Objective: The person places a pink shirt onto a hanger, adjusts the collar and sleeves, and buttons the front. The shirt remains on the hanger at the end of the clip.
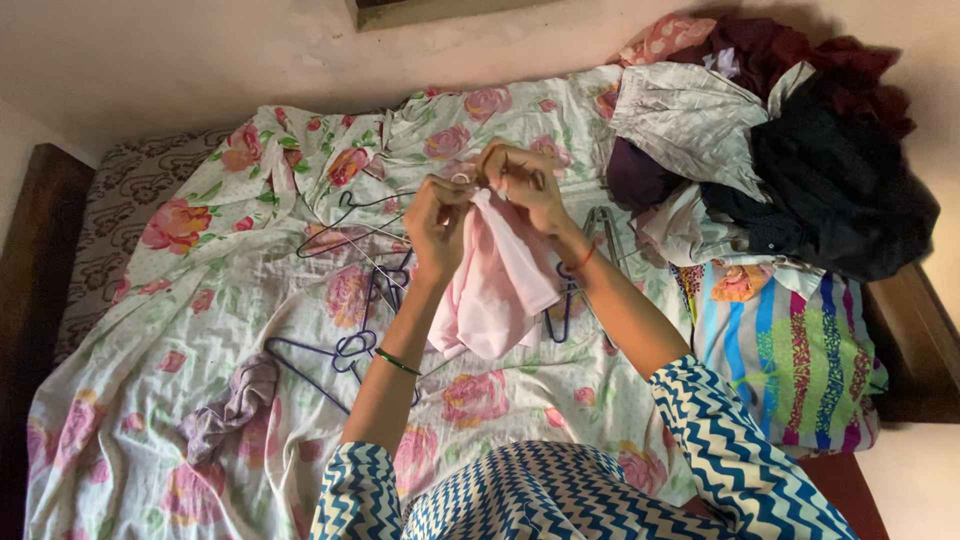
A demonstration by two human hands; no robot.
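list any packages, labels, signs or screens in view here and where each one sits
None in view: only the pink garment held up by the left hand and right hand over the floral bedsheet, wire hangers and a clothes pile.

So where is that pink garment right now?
In the head view, the pink garment hangs mid-frame, held up by the left hand and right hand above the floral bedsheet.

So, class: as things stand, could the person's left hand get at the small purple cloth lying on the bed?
Probably not at once. The left hand is raised and gripping the pink garment together with the right hand. The purple cloth lies uncovered on the floral sheet, so once the hand lets go, the way looks free.
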